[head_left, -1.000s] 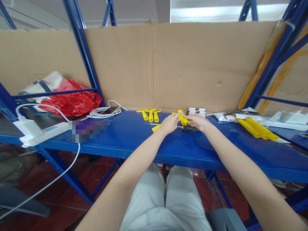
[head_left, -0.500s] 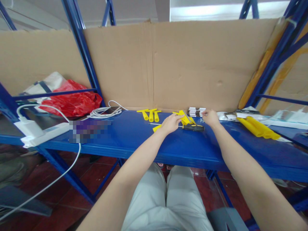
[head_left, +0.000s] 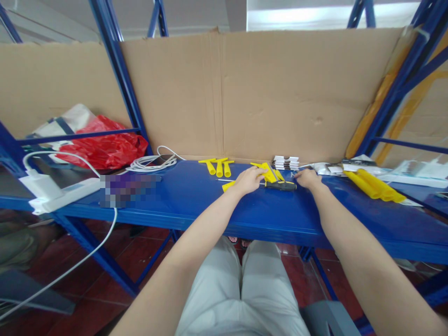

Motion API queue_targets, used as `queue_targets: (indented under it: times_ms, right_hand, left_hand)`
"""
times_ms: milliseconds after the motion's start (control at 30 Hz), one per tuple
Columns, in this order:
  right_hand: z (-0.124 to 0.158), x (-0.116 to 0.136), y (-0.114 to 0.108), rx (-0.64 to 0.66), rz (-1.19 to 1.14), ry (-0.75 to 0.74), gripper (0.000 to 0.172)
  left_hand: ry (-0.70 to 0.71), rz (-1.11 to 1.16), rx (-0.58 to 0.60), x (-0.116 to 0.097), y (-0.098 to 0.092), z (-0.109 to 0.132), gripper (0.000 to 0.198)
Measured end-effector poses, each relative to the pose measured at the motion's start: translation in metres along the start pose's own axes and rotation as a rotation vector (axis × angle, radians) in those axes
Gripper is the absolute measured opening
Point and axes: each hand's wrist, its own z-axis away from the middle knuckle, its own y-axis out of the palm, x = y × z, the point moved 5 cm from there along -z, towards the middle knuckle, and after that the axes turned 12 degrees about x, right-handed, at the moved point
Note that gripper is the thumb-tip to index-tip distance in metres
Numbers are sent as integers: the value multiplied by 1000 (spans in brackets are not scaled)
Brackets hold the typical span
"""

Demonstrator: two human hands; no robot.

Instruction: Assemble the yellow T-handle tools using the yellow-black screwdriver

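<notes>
My left hand is closed around a yellow T-shaped plastic tool, seemingly a scraper. Its tube end shows on the near side of the hand. A screwdriver with a black and yellow handle lies just in front, its thin shaft running left beneath my left hand. To the right, my right hand rests low over the shelf, fingertips together beside some tiny silvery pieces, perhaps screws. Whatever it pinches is too small to make out. Behind, small white packets stand stacked.
Three yellow T-shaped handles lie at the back left. More yellow tubes lie at the right beside plastic packaging. A coiled white cable, a power strip and a red bag occupy the left. Cardboard backs the blue shelf.
My right hand has come down from the stacked white packets to the tiny silvery pieces on the shelf. My left hand keeps its place on the yellow scraper.
</notes>
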Motion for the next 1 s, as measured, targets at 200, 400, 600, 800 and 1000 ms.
queue_targets:
  times_ms: [200,400,600,800,1000]
  right_hand:
    - [6,7,0,84,155,45,30]
    - [11,16,-3,105,155,74,19]
    - [4,19,4,223,77,72,12]
    - [13,40,-8,116,-145,-62,12]
    - [32,85,-16,49,-470,-349,9]
  left_hand:
    - [13,3,3,1,1,0,32]
    - [2,-10,35,-1,1,1,32]
    - [3,-11,39,-1,2,1,28]
    - [12,-30,47,-1,3,1,24]
    - [16,-68,98,-4,2,2,19]
